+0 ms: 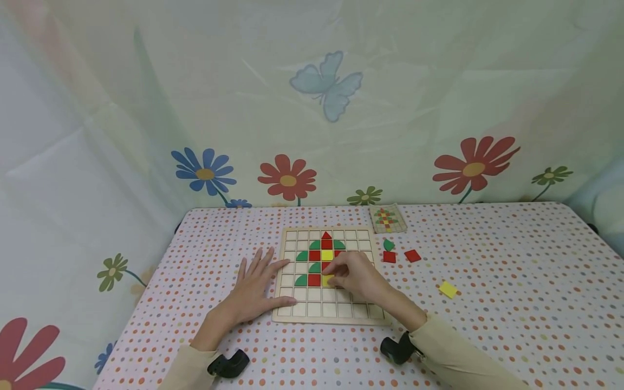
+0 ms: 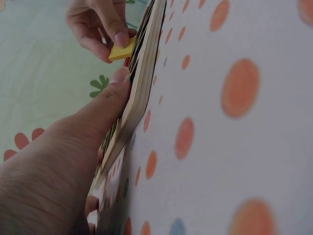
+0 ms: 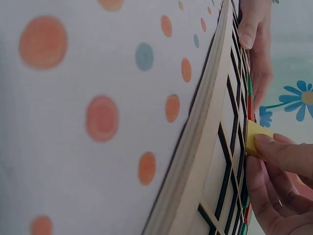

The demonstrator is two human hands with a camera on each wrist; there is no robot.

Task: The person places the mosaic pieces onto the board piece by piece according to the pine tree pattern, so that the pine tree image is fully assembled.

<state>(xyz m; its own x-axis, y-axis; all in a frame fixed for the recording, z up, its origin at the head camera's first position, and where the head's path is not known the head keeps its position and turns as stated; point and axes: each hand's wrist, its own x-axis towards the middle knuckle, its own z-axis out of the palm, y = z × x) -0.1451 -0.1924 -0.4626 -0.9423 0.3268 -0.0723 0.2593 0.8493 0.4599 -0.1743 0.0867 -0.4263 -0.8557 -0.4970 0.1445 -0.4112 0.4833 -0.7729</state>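
Note:
A wooden grid board (image 1: 315,310) lies on the table, with red, green and yellow tiles set in its upper and middle squares. My right hand (image 1: 357,275) pinches a yellow square tile (image 3: 253,135) between thumb and fingers, low over the board's middle. In the left wrist view this yellow tile (image 2: 121,52) is tilted, one edge down at the board. My left hand (image 1: 254,290) is spread at the board's left side, its thumb and index finger reaching over the frame. Behind my right hand, part of the tile pattern is hidden.
Right of the board lie a green leaf-shaped piece (image 1: 388,245), a red tile (image 1: 389,257), another red tile (image 1: 412,255) and a loose yellow tile (image 1: 448,289). A pattern card (image 1: 388,219) showing a tree lies behind the board's right corner. A flowered curtain (image 1: 390,108) hangs behind the dotted table.

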